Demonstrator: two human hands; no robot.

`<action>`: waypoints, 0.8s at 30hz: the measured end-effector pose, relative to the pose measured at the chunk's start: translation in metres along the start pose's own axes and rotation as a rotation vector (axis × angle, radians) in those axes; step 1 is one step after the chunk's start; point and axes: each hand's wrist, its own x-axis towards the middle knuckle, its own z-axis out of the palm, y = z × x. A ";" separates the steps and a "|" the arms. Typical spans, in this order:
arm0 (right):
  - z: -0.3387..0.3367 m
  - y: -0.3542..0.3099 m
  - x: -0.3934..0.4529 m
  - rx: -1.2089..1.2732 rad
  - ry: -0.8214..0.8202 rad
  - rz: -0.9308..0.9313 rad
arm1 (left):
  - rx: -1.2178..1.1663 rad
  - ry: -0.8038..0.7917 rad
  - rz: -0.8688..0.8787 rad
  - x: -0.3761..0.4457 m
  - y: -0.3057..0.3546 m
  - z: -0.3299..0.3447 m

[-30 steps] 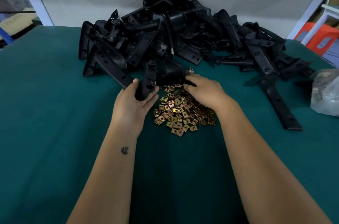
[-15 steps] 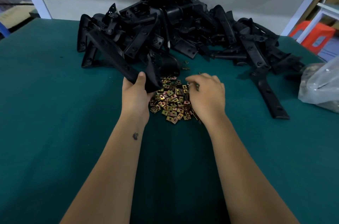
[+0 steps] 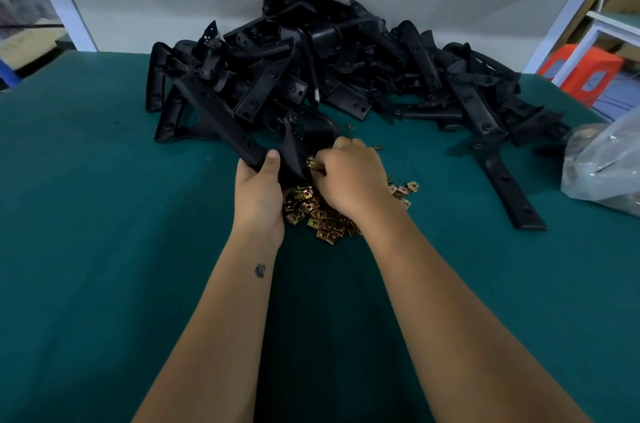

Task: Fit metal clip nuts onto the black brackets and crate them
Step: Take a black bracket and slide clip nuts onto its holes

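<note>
Gripping a long black metal bracket (image 3: 277, 155) with thumb on top, my left hand (image 3: 258, 194) holds it at the near edge of the far heap of black brackets (image 3: 339, 65). My right hand (image 3: 349, 176) is just beside it, fingers curled tight; I cannot tell whether they pinch anything. Beneath both hands, small brass-coloured square metal clip nuts (image 3: 325, 218) lie scattered on the green-covered table (image 3: 104, 249). A clear plastic bag (image 3: 602, 162) sits at the right.
</note>
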 end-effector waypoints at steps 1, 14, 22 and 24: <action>-0.001 -0.001 0.001 0.007 -0.002 -0.007 | 0.000 0.004 0.000 0.001 -0.001 0.000; 0.003 0.001 -0.029 0.937 0.342 0.344 | 0.012 0.021 0.046 -0.005 0.003 0.004; 0.001 0.011 -0.059 1.363 0.425 0.437 | 0.185 -0.053 0.123 -0.022 -0.001 0.013; 0.000 0.013 -0.061 1.497 0.413 0.429 | 0.170 -0.095 0.117 -0.025 -0.001 0.011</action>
